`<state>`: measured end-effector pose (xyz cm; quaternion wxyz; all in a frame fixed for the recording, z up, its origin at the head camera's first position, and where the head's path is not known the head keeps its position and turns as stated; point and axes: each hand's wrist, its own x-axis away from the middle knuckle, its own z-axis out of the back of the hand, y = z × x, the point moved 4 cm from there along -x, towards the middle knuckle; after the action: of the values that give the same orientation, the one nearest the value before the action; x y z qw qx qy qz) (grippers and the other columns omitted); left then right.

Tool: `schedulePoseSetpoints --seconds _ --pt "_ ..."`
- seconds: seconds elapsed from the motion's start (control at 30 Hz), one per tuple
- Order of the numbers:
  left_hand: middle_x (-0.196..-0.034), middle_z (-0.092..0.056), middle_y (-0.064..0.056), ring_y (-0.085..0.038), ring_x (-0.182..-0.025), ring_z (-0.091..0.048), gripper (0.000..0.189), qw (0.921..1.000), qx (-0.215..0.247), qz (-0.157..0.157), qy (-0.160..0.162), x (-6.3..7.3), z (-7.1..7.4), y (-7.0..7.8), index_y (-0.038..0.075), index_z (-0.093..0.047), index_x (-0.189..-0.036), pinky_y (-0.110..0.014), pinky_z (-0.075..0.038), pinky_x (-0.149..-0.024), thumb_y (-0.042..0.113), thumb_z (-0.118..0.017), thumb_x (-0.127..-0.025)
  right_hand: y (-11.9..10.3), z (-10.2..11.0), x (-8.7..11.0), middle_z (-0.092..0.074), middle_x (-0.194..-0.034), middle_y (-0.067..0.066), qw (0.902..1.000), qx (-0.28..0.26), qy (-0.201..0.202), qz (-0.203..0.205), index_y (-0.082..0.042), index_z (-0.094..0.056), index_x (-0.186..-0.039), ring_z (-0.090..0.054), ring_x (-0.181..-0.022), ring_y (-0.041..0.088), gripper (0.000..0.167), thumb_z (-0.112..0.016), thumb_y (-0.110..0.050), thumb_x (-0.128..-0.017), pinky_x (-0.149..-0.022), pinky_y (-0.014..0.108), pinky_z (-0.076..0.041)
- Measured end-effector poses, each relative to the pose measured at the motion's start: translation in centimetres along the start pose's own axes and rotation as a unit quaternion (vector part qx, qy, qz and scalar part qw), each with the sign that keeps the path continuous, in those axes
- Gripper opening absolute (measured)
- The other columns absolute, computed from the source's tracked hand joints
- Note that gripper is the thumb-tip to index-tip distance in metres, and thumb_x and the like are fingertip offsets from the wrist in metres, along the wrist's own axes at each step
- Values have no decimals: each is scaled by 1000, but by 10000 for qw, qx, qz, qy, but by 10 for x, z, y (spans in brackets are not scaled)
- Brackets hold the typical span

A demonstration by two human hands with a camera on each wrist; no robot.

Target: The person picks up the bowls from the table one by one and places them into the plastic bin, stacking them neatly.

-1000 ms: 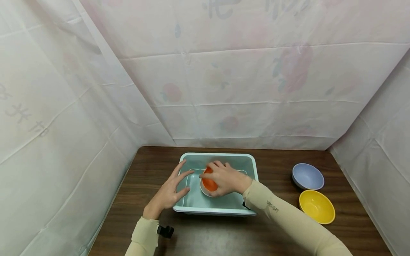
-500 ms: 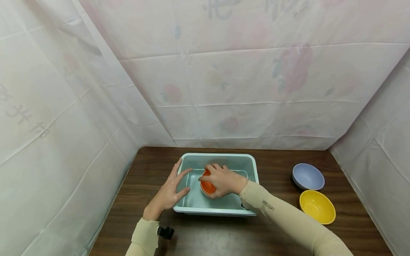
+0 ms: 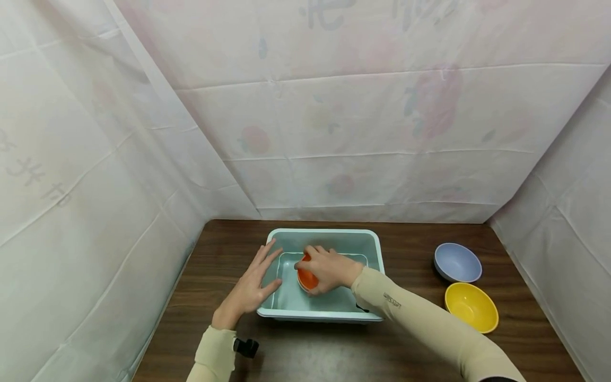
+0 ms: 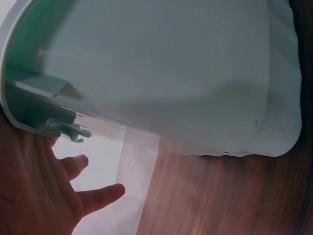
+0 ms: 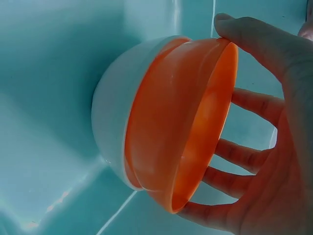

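Note:
My right hand (image 3: 329, 269) reaches into the light-green tub (image 3: 324, 317) and holds an orange bowl (image 5: 171, 112) by its rim, thumb on one side and fingers on the other. Seen from the right wrist, that bowl sits partly inside a white bowl (image 5: 115, 105), its rim standing above the white one. The white bowl rests on the tub's floor and is mostly hidden in the head view. At the tub's left side is my left hand (image 3: 248, 289), fingers spread and fairly straight. In the left wrist view its fingertips are partly hidden behind the tub's rim.
On the dark wooden table (image 3: 224, 249), a blue bowl (image 3: 458, 262) stands to the right of the tub. Just in front of it is a yellow bowl (image 3: 471, 307). White printed sheets (image 3: 343, 132) hang behind the table and at both sides.
My right hand has shifted slightly left with the orange bowl, and less of the white bowl's rim shows around it. The left hand stays almost where it was.

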<state>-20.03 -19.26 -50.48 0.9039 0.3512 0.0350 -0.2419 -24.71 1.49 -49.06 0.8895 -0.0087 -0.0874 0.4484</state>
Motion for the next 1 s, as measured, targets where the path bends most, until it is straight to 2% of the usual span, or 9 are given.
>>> schedulePoseSetpoints --seconds 0.27,0.7,1.0 --pt "-174 -13 -6 -47 -158 -10 65 10000 36 47 -26 0 -1 -1 13 -40 -159 -79 -28 -110 36 -61 -101 2 -3 -4 -50 -139 10 9996 244 -117 -40 -29 -58 -144 -54 -116 25 70 -80 -56 -83 -87 45 -58" --pt "-174 -11 -3 -43 -159 -9 64 9999 38 147 -73 -1 -2 -3 19 -40 -160 -76 -28 -113 37 -61 -102 3 -13 -11 -48 -137 7 9993 198 -313 -112 -29 -54 -146 -53 -114 23 75 -81 -57 -81 -85 44 -58" --pt "-174 -13 -5 -43 -159 -10 64 9998 58 156 -66 0 -2 -2 13 -42 -158 -75 -28 -113 35 -61 -102 2 -14 -12 -48 -141 8 9992 218 -303 -109 -29 -54 -146 -53 -118 24 76 -81 -57 -81 -90 47 -58"
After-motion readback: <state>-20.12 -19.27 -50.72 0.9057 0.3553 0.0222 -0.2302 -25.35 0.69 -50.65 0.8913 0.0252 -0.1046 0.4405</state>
